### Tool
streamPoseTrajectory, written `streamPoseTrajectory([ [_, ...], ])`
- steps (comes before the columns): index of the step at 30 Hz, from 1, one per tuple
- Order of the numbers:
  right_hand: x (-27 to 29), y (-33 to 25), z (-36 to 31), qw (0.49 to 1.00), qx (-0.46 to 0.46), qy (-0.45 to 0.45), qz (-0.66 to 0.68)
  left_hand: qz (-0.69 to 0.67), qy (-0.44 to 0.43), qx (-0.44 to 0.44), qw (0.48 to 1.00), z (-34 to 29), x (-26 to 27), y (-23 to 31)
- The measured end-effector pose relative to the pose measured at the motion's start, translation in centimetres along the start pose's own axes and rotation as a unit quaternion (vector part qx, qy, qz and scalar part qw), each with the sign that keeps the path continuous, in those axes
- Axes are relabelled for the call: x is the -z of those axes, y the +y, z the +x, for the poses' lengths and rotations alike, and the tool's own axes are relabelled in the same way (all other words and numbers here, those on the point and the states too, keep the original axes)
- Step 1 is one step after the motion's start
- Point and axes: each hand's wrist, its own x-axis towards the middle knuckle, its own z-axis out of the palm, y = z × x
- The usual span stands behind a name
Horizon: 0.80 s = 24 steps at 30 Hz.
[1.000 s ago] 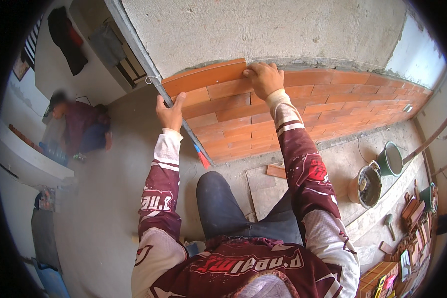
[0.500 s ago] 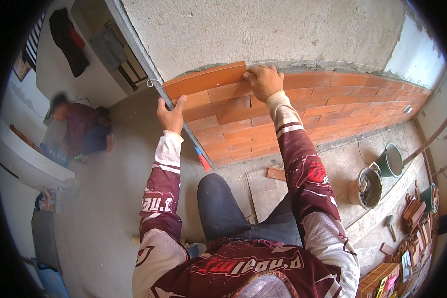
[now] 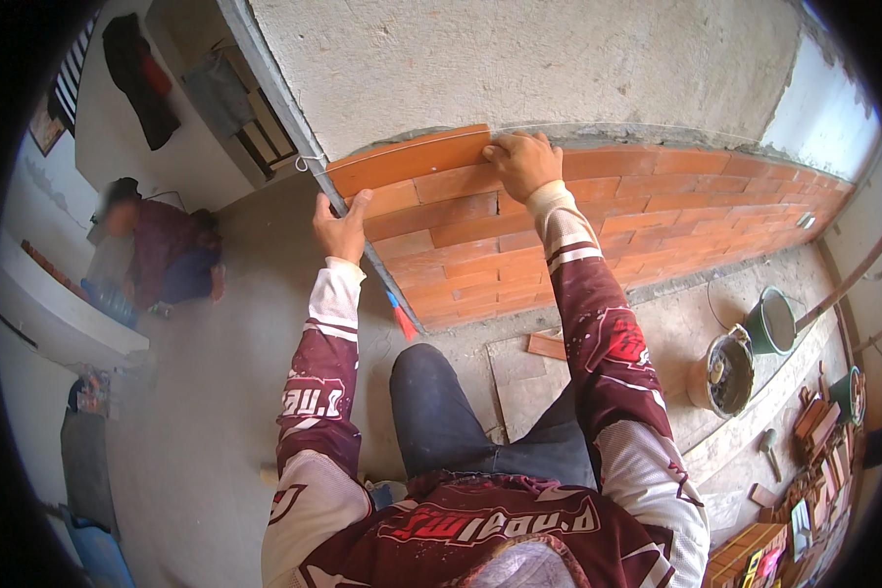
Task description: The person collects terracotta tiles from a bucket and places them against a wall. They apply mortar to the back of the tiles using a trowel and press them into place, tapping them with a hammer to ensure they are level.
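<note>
An orange brick tile (image 3: 412,154) lies along the top row at the left end of a tiled wall (image 3: 480,233), its face tilted against the rough grey plaster (image 3: 519,69). My right hand (image 3: 526,165) grips its right end, fingers curled at the upper corner. Below the tile's left end, my left hand (image 3: 342,231) straddles the wall's edge (image 3: 334,199), thumb on the front near the tile's lower edge and fingers around the side. A thin string (image 3: 402,149) runs across the tile from a tie on the edge. The tile's back is hidden.
Two buckets, one holding mortar (image 3: 721,375) and one green (image 3: 771,321), stand at the right. Stacked tiles (image 3: 823,470) and a trowel-like tool (image 3: 770,453) lie at lower right. A loose tile (image 3: 547,344) rests below the wall. Another person (image 3: 171,250) crouches at the left.
Both hands keep their places at the tile and wall edge. The whole view shifts very slightly; the crouching person's head has moved a little.
</note>
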Motion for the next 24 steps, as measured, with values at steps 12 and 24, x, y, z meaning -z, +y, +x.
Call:
streamPoseTrajectory([
  [12,0.1,0.2,0.2,1.000,-0.002,-0.013,0.000,-0.011,-0.001,-0.008,1.000,0.0,0.0,0.8],
  [24,0.6,-0.2,0.2,1.000,-0.007,-0.027,-0.003,-0.035,-0.003,0.004,0.999,0.1,0.0,0.4],
])
